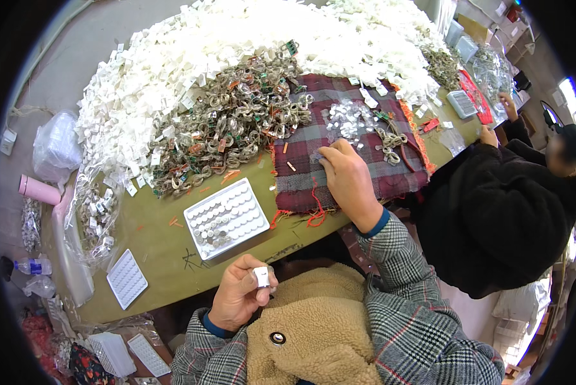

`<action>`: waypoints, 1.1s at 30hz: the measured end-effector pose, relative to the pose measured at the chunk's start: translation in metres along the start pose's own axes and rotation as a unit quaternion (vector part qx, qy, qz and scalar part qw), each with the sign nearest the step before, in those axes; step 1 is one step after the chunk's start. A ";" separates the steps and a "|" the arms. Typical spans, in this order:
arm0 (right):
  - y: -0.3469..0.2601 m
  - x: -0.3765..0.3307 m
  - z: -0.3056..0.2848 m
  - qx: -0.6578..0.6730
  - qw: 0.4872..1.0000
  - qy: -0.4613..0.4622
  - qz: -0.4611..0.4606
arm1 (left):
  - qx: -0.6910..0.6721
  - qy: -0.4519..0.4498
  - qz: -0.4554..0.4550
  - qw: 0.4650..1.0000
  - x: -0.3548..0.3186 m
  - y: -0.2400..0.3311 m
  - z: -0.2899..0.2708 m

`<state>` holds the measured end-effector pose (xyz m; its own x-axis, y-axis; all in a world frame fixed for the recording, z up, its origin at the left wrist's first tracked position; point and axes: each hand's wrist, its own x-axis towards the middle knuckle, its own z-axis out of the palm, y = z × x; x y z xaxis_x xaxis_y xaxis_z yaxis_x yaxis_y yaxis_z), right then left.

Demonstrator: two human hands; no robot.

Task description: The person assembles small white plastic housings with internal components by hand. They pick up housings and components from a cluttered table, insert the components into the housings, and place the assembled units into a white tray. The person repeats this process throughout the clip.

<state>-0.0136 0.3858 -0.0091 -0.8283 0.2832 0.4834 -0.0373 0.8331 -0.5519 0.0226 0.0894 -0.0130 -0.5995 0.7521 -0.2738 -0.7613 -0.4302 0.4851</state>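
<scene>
My left hand (242,294), close to my body, pinches a small white square plastic piece (262,276) between thumb and fingers. Over the dark red and grey plaid cloth (301,186) is my right hand (348,174), its fingertips drawn together. Something small and pale shows at those fingertips, too small to name. Just beyond it lies a pile of small clear discs (353,120) on the cloth. Beside them are a bundle of tan cord (390,142) and a red-handled tool (406,157). A white tray (246,235) with rows of round pieces sits left of the cloth.
A large heap of white pieces (192,48) covers the table's far side, with a mound of coiled tan cords (230,122) before it. A second white tray (127,279), a pink cylinder (39,190) and clear bags (58,146) are at left. A person in black (493,218) works at right.
</scene>
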 end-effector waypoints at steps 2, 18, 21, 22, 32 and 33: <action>0.001 0.004 0.005 -0.034 0.999 -0.022 0.013 | -0.007 -0.010 0.005 1.000 0.000 0.001 0.000; -0.064 -0.028 -0.025 0.437 0.861 -0.176 0.190 | -0.043 0.005 0.018 0.999 -0.015 0.011 -0.008; -0.105 -0.050 -0.016 0.435 0.865 -0.242 0.065 | -0.039 -0.013 0.062 0.997 -0.021 0.014 -0.006; -0.114 -0.055 -0.015 0.399 0.880 -0.257 0.009 | -0.039 -0.014 0.071 0.997 -0.023 0.014 -0.005; -0.130 -0.061 -0.010 0.310 0.892 -0.221 -0.244 | -0.006 -0.018 0.109 0.994 -0.031 0.013 0.002; -0.128 -0.061 -0.010 0.303 0.892 -0.216 -0.256 | -0.004 -0.013 0.103 0.995 -0.031 0.013 0.002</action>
<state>0.0472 0.2665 0.0394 -0.7498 -0.3790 0.5424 -0.6590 0.3541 -0.6636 0.0316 0.0619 0.0033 -0.7371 0.6595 -0.1476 -0.6246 -0.5813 0.5216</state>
